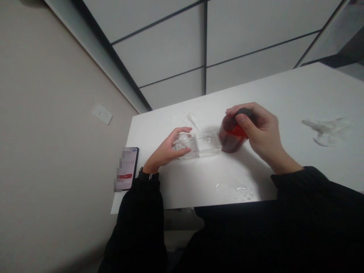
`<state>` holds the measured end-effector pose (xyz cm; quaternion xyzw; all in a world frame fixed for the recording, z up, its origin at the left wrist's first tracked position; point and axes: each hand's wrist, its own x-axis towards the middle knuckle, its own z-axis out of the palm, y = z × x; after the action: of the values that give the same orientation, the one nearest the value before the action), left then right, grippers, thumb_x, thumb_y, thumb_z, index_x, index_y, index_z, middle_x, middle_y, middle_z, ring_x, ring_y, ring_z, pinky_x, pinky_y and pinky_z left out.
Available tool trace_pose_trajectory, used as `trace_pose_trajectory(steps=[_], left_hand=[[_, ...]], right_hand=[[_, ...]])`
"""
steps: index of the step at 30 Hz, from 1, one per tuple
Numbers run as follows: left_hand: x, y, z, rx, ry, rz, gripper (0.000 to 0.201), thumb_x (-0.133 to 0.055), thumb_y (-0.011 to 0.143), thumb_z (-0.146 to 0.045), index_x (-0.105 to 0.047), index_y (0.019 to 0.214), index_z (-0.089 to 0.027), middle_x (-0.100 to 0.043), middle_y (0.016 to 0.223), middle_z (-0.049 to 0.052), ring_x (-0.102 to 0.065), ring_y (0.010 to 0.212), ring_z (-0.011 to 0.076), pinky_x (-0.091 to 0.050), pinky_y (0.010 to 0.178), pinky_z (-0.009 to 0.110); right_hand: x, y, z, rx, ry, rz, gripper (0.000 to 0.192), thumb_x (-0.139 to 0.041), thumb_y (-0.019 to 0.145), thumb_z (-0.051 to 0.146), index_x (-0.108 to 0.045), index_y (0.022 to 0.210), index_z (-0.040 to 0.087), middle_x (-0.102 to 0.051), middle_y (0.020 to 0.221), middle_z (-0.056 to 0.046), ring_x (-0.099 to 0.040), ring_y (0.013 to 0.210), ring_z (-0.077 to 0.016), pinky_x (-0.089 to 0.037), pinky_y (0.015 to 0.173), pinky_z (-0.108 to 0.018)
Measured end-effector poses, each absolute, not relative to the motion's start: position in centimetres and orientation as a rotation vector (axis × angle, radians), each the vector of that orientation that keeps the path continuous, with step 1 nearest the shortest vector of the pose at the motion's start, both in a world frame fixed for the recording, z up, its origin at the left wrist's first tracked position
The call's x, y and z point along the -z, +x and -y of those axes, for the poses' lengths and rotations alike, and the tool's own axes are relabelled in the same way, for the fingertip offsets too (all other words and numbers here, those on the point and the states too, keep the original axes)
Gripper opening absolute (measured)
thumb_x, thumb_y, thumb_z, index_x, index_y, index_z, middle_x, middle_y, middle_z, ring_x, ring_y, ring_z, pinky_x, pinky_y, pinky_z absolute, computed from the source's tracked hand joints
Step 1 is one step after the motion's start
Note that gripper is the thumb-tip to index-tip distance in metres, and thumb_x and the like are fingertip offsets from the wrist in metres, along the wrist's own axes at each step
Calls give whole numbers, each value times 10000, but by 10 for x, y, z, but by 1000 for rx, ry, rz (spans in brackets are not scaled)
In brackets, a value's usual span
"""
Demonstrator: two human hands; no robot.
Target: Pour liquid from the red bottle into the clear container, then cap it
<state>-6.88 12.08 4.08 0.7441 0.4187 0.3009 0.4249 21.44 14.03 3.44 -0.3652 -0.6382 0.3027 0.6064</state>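
Observation:
My left hand (167,149) curls round a clear square bottle (193,151) with a white pump top (184,140), thumb on the near side and fingers on the far side. Right beside it stands a second clear square bottle (209,148), its round neck facing up with no pump on it. In my right hand (263,129) is a bottle of red liquid (231,138), gripped near its dark cap (244,112); it stands close to the second clear bottle. Behind the clear bottles lies a small white piece (192,119), perhaps a loose pump top.
A crumpled white tissue (327,131) lies on the right of the white table (187,185). Drops of liquid (243,191) wet the near edge. A phone (129,168) rests at the left edge, beside the wall with a socket (102,113). White panels (173,45) stand behind.

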Motion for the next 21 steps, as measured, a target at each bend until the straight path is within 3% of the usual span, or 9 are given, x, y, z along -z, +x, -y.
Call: trace_pose_trajectory(steps=[4, 8, 12, 21], left_hand=[[-38, -69, -123, -732, 1882, -1015, 337, -752, 883, -393, -651, 1162, -233, -541, 1487, 97, -480, 1422, 307, -320, 1228, 476], [-34, -70, -125, -765, 1852, -1021, 479, -775, 867, -396, -591, 1285, -251, -550, 1474, 100, -506, 1393, 296, -350, 1209, 466], [-34, -71, -125, -724, 1941, -999, 351, -746, 895, -401, -655, 1195, -243, -531, 1507, 93, -455, 1445, 302, -275, 1256, 480], [-39, -70, -124, -714, 1936, -1004, 342, -744, 898, -381, -656, 1203, -253, -531, 1510, 89, -450, 1454, 290, -266, 1263, 472]], right_hand=[[-34, 214, -140, -701, -853, 1477, 226, -694, 926, 553, -737, 951, 332, -765, 1010, -44, -710, 1001, -275, -565, 954, -517], [-34, 215, -140, -698, -860, 1475, 223, -699, 921, 557, -739, 950, 340, -766, 1016, -42, -707, 1002, -276, -561, 968, -526], [-34, 214, -141, -697, -852, 1477, 228, -698, 919, 563, -743, 942, 340, -765, 1006, -41, -707, 1001, -272, -555, 983, -522], [-35, 214, -140, -701, -867, 1483, 229, -689, 929, 547, -728, 954, 323, -769, 1024, -42, -710, 1008, -261, -568, 973, -492]])
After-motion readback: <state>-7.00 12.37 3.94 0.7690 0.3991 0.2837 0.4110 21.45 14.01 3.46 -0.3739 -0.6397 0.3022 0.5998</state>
